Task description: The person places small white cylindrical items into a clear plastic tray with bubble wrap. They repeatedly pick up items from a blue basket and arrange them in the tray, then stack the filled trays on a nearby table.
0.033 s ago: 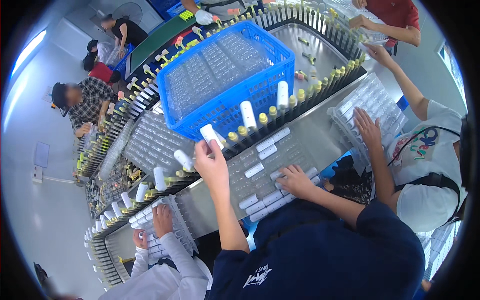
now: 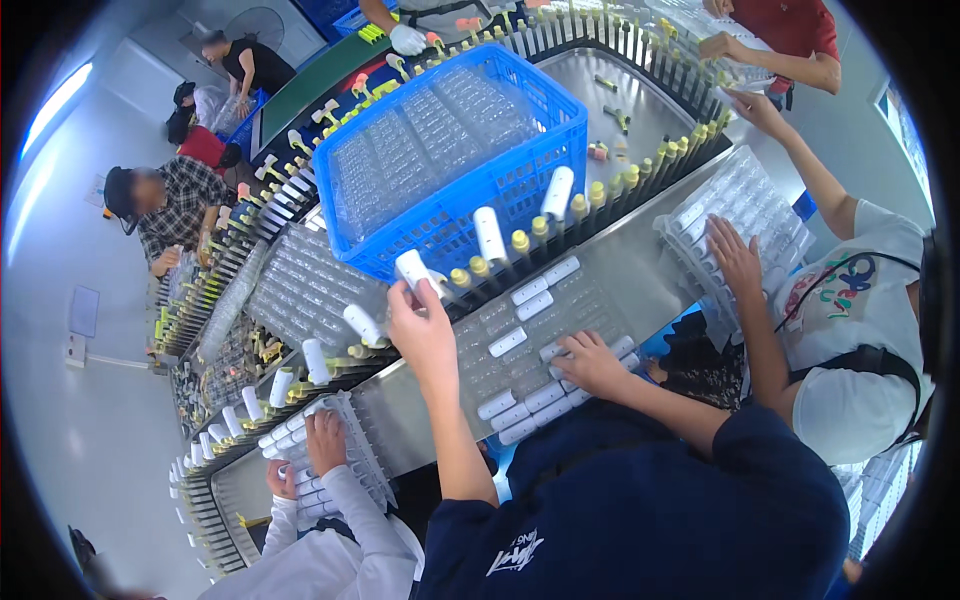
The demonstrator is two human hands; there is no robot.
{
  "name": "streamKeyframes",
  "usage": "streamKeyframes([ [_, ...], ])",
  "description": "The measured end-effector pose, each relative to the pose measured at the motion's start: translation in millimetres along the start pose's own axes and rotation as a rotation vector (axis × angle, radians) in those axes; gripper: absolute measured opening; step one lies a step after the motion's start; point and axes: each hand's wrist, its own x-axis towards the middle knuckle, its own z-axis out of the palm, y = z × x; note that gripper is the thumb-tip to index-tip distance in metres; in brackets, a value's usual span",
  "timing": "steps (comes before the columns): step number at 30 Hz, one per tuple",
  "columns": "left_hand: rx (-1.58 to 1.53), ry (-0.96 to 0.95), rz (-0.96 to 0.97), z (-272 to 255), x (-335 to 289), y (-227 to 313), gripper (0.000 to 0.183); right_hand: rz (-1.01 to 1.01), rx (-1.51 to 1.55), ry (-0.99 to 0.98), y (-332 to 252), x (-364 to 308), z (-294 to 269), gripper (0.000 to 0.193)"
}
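Raised beside the row of yellow-tipped holders (image 2: 480, 267), my left hand (image 2: 420, 325) is closed round the lower end of a white plastic casing (image 2: 412, 265). My right hand (image 2: 592, 362) is lower and to the right, over a clear blister tray (image 2: 475, 345). Its fingers curl over another white casing (image 2: 552, 352) there, which they partly hide. More white casings (image 2: 547, 396) lie in rows along the tray's near side, and a few sit apart in its far part. Other casings (image 2: 489, 234) stand on holders just past my left hand.
A blue crate (image 2: 455, 235) with stacked clear trays stands beyond the holders. The holder line curves round a metal table (image 2: 648, 258). Co-workers' hands are over trays on my left (image 2: 365, 455) and right (image 2: 790, 235). Another clear tray (image 2: 310, 285) lies left of the crate.
The holders nearest the crate, with the white casings on them, have shifted slightly to the left. My left hand has moved slightly left too; my right hand looks unchanged.
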Motion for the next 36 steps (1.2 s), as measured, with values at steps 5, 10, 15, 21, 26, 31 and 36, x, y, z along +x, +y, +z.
streamKeyframes([
  [5, 0.296, 0.148, 0.117, 14, 11, -3, 0.039, 0.005, -0.007, 0.004, 1, 1, 12, 0.032],
  [10, 0.222, 0.308, 0.042, 1, 20, -55, 0.034, 0.038, 0.123, 0.046, -3, -2, -8, 0.035],
  [15, 0.161, 0.433, -0.107, -36, 36, -89, 0.041, 0.08, 0.268, 0.123, -7, 9, -40, 0.035],
  [21, 0.509, 0.257, -0.184, -64, 48, -107, 0.046, 0.217, 0.427, 0.231, -25, 26, -83, 0.031],
  [26, 0.677, 0.309, -0.262, -95, 55, -140, 0.047, 0.4, 0.69, 0.392, -46, 82, -148, 0.03],
  [31, 0.715, 0.555, -0.001, -110, 7, -139, 0.058, 0.028, 0.588, 0.515, -37, 162, -173, 0.029],
  [36, 0.442, 0.156, 0.107, -62, -137, -142, 0.049, -0.557, 0.22, 0.183, -29, 234, -179, 0.039],
])
